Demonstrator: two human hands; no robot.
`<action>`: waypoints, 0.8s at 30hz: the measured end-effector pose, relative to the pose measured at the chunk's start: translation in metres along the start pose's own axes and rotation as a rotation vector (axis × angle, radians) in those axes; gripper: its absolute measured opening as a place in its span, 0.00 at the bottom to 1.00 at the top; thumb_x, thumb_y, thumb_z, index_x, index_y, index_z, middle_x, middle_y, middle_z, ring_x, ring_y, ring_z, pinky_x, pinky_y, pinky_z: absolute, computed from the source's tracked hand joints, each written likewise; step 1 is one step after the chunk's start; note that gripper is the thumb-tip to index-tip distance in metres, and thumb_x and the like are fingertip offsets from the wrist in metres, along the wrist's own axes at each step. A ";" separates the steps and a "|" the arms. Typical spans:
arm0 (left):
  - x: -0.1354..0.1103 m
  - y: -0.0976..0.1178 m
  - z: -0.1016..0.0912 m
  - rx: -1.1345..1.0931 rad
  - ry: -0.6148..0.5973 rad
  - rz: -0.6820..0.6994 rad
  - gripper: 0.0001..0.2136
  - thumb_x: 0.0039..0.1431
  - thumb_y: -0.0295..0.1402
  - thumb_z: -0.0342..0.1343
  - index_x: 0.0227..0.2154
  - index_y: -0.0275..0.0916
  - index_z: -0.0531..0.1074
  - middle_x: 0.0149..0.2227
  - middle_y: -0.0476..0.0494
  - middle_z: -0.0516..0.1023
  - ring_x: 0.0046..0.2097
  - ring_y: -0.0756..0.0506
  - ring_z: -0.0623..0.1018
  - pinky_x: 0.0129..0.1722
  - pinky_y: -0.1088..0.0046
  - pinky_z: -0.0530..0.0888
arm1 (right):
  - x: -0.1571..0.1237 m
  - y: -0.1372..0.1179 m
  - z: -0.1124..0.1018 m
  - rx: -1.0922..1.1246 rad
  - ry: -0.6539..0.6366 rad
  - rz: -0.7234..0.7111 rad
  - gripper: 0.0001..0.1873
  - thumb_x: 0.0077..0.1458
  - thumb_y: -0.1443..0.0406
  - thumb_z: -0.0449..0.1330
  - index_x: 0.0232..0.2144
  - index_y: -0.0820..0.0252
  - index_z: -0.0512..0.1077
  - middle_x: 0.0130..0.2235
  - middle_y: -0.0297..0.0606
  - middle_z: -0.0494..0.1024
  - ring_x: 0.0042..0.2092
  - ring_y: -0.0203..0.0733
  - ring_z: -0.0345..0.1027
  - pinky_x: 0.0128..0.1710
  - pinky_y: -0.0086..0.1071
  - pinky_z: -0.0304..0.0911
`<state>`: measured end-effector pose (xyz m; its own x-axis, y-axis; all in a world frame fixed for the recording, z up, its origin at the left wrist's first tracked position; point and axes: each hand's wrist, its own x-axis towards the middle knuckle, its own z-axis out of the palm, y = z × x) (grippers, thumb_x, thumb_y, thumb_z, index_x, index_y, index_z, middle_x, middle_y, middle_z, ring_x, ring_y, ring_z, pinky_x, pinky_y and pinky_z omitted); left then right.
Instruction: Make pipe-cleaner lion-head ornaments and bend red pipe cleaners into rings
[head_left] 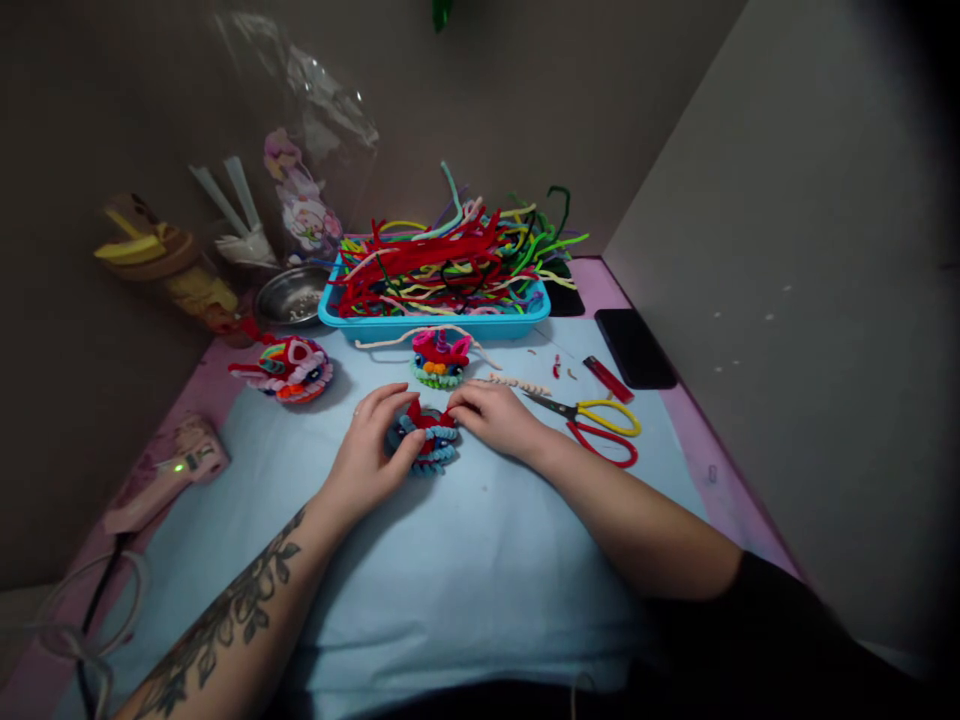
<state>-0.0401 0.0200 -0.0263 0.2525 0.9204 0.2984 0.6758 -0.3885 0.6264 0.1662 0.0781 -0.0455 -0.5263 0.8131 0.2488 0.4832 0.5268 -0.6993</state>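
Note:
A small pipe-cleaner figure (429, 441), red in the middle with blue coiled edges, lies on the light blue table mat (450, 560). My left hand (367, 450) curls round its left side, fingers closed against it. From the other side my right hand (495, 415) pinches its upper right edge. Both hands rest on the mat.
Behind the hands sit a pink-and-green pipe-cleaner figure (440, 358), a multicoloured one (289, 368) at left, and a blue tray (435, 320) full of pipe cleaners. Red-and-yellow scissors (600, 425), a red lighter (607, 378) and a phone (634, 348) lie right. A glue gun (169, 475) lies left.

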 end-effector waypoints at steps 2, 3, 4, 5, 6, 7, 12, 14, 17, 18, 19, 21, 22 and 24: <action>0.001 -0.004 0.001 -0.083 -0.002 -0.079 0.20 0.59 0.37 0.50 0.53 0.37 0.62 0.55 0.35 0.67 0.57 0.40 0.67 0.56 0.57 0.65 | 0.000 -0.001 0.000 -0.001 -0.009 -0.007 0.06 0.54 0.73 0.57 0.29 0.60 0.74 0.32 0.37 0.76 0.36 0.38 0.69 0.39 0.30 0.61; 0.001 -0.006 0.002 -0.150 0.005 -0.134 0.20 0.60 0.38 0.48 0.54 0.37 0.61 0.55 0.34 0.67 0.57 0.40 0.68 0.55 0.57 0.67 | 0.000 -0.001 0.000 0.000 -0.011 -0.008 0.06 0.54 0.72 0.57 0.29 0.60 0.74 0.32 0.37 0.75 0.36 0.38 0.68 0.39 0.30 0.61; 0.002 -0.009 0.002 -0.224 0.017 -0.190 0.20 0.61 0.39 0.46 0.54 0.36 0.60 0.55 0.33 0.67 0.56 0.40 0.69 0.54 0.56 0.68 | -0.001 -0.001 0.000 0.003 -0.013 -0.010 0.06 0.54 0.72 0.57 0.29 0.60 0.74 0.31 0.37 0.75 0.36 0.38 0.68 0.39 0.30 0.61; 0.002 -0.011 0.002 -0.296 0.025 -0.240 0.20 0.62 0.40 0.45 0.54 0.36 0.59 0.55 0.32 0.67 0.55 0.40 0.70 0.53 0.56 0.68 | -0.001 -0.001 0.000 0.010 -0.012 -0.012 0.07 0.54 0.72 0.57 0.28 0.60 0.74 0.31 0.37 0.75 0.36 0.38 0.68 0.39 0.31 0.61; 0.003 -0.014 0.002 -0.360 0.030 -0.278 0.21 0.62 0.42 0.44 0.54 0.36 0.59 0.55 0.32 0.68 0.55 0.40 0.70 0.53 0.55 0.68 | -0.001 -0.001 0.001 0.020 -0.006 -0.010 0.06 0.53 0.72 0.57 0.28 0.60 0.74 0.31 0.37 0.75 0.35 0.38 0.68 0.38 0.31 0.61; 0.004 -0.016 0.002 -0.410 0.028 -0.305 0.22 0.62 0.43 0.45 0.54 0.36 0.60 0.55 0.32 0.68 0.55 0.40 0.70 0.54 0.55 0.68 | -0.002 0.000 0.000 0.033 0.005 -0.002 0.06 0.53 0.71 0.57 0.29 0.60 0.74 0.31 0.38 0.76 0.35 0.39 0.69 0.38 0.31 0.61; 0.012 -0.021 0.000 -0.561 -0.055 -0.357 0.26 0.57 0.49 0.49 0.53 0.37 0.61 0.53 0.32 0.71 0.55 0.39 0.71 0.52 0.57 0.68 | -0.002 0.001 -0.003 0.150 0.097 0.098 0.17 0.53 0.71 0.54 0.45 0.59 0.71 0.41 0.40 0.78 0.36 0.38 0.70 0.37 0.32 0.64; 0.015 -0.021 -0.002 -0.596 -0.105 -0.378 0.27 0.56 0.49 0.49 0.53 0.36 0.61 0.50 0.33 0.74 0.52 0.40 0.74 0.50 0.60 0.70 | -0.002 0.000 -0.006 0.176 0.109 0.124 0.18 0.52 0.73 0.52 0.46 0.59 0.69 0.41 0.39 0.78 0.37 0.39 0.70 0.38 0.32 0.64; 0.017 -0.020 -0.008 -0.562 -0.151 -0.433 0.25 0.58 0.46 0.47 0.54 0.35 0.60 0.44 0.36 0.78 0.45 0.43 0.77 0.42 0.65 0.72 | -0.003 -0.002 -0.010 0.161 0.112 0.128 0.20 0.50 0.75 0.51 0.45 0.60 0.69 0.40 0.38 0.78 0.36 0.38 0.70 0.37 0.32 0.63; 0.016 -0.019 -0.011 -0.520 -0.159 -0.448 0.24 0.59 0.44 0.46 0.53 0.35 0.61 0.41 0.38 0.79 0.41 0.44 0.78 0.39 0.67 0.73 | -0.004 -0.003 -0.012 0.152 0.113 0.124 0.20 0.50 0.76 0.50 0.45 0.60 0.69 0.39 0.38 0.78 0.36 0.38 0.70 0.38 0.33 0.63; 0.016 -0.018 -0.014 -0.468 -0.163 -0.460 0.23 0.59 0.43 0.46 0.53 0.35 0.61 0.39 0.40 0.80 0.37 0.44 0.78 0.36 0.68 0.73 | -0.005 -0.003 -0.012 0.142 0.111 0.120 0.20 0.49 0.76 0.50 0.45 0.60 0.69 0.39 0.38 0.78 0.36 0.38 0.70 0.38 0.33 0.63; 0.013 -0.018 -0.021 -0.356 -0.176 -0.463 0.21 0.59 0.40 0.45 0.52 0.36 0.63 0.34 0.43 0.80 0.29 0.46 0.77 0.30 0.71 0.71 | -0.009 -0.004 -0.013 0.120 0.090 0.113 0.19 0.49 0.77 0.50 0.42 0.60 0.71 0.39 0.38 0.78 0.38 0.39 0.70 0.40 0.34 0.63; 0.012 -0.017 -0.024 -0.306 -0.190 -0.454 0.20 0.59 0.40 0.44 0.51 0.36 0.64 0.31 0.45 0.79 0.26 0.47 0.76 0.28 0.71 0.71 | -0.012 -0.004 -0.013 0.115 0.070 0.109 0.18 0.49 0.76 0.51 0.40 0.60 0.72 0.39 0.39 0.78 0.39 0.39 0.70 0.41 0.34 0.63; 0.010 -0.018 -0.030 -0.221 -0.230 -0.414 0.19 0.60 0.42 0.43 0.48 0.37 0.67 0.28 0.47 0.78 0.23 0.47 0.75 0.26 0.71 0.70 | -0.016 -0.007 -0.012 0.132 0.027 0.112 0.15 0.50 0.75 0.53 0.39 0.60 0.73 0.41 0.40 0.77 0.42 0.41 0.70 0.42 0.35 0.64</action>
<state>-0.0705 0.0348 -0.0124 0.1575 0.9749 -0.1572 0.5954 0.0333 0.8027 0.1798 0.0646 -0.0369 -0.4543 0.8722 0.1811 0.4408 0.3968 -0.8051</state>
